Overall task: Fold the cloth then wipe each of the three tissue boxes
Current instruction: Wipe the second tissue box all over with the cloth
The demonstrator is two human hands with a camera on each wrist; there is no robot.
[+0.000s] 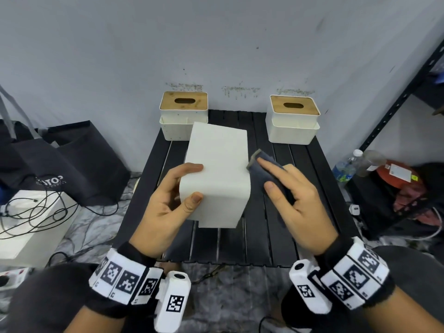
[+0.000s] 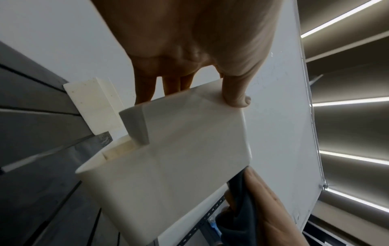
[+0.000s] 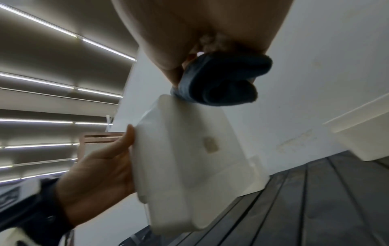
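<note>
My left hand [image 1: 192, 183] grips a white tissue box [image 1: 217, 174] and holds it tilted above the black slatted table [image 1: 240, 236], its plain underside towards me. In the left wrist view my thumb [image 2: 235, 89] lies on this box [image 2: 179, 166]. My right hand [image 1: 265, 173] pinches a folded dark blue cloth [image 1: 270, 157] and presses it against the box's right side. The right wrist view shows the cloth [image 3: 221, 79] bunched in my fingers, touching the box [image 3: 189, 158]. Two more white boxes with wooden lids stand at the back left [image 1: 183, 116] and back right [image 1: 293, 121].
Black bags [image 1: 72, 159] and a white case with cables [image 1: 31, 219] lie on the floor to the left. A black metal shelf [image 1: 396, 104] stands on the right, with bottles [image 1: 346, 167] low down. A wall runs right behind the table.
</note>
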